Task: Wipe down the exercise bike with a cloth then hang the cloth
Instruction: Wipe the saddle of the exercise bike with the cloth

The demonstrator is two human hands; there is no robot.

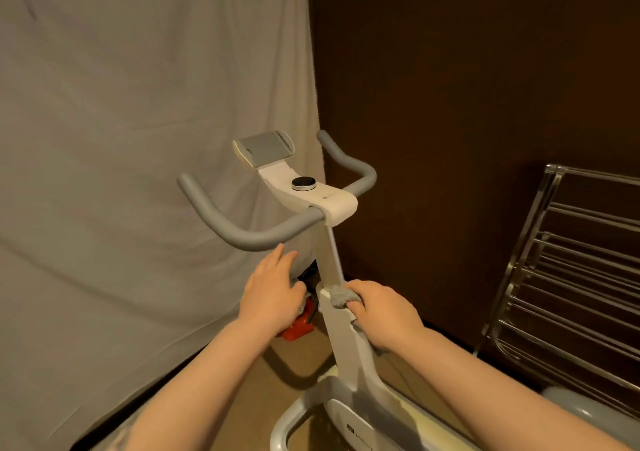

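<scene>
Your hands at the exercise bike (341,326) post

Your right hand (384,315) clutches the grey cloth (341,296), mostly hidden beneath your fingers, against the post; your left hand (273,294) hovers relaxed, covering something red (298,329) beyond it.

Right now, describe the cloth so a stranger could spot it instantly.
Find the white exercise bike by the dark wall, then follow its upright post down to the collar. The cloth is the small fuzzy grey wad there, gripped by the right hand; the handlebars are smooth grey.

Dim warm light, wide-angle edge warp
</scene>
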